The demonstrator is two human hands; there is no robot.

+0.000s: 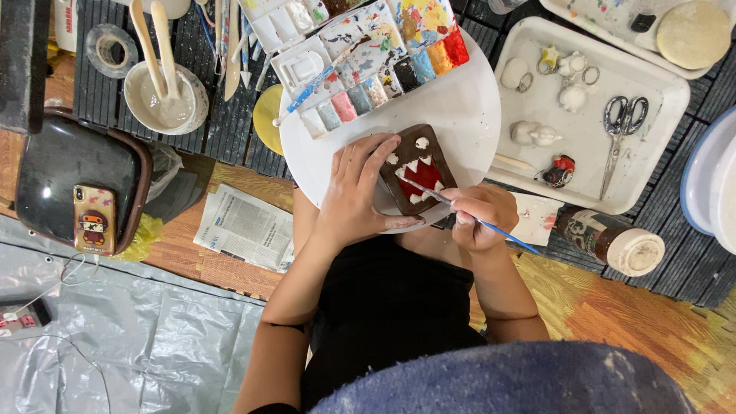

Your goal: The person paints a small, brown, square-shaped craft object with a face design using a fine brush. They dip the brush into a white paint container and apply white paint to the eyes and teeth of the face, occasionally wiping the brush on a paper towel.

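Note:
A brown clay slab (418,165) shaped like a monster face, with white eyes, white teeth and a red mouth, lies on a round white turntable (460,115). My left hand (356,192) grips its left and lower edge, fingers spread over the top. A thin blue-handled paintbrush (460,211) sits pinched in my right hand (479,215), its tip touching the red mouth. A paint palette (376,61) with many coloured wells rests on the far side of the turntable, another blue brush lying across it.
To the right, a white tray (659,146) holds scissors (622,123), small white figurines and key rings. A capped jar (613,241) lies near my right hand. A bowl with wooden tools (165,92), tape roll, newspaper (245,226) and a phone (93,218) on a dark chair sit left.

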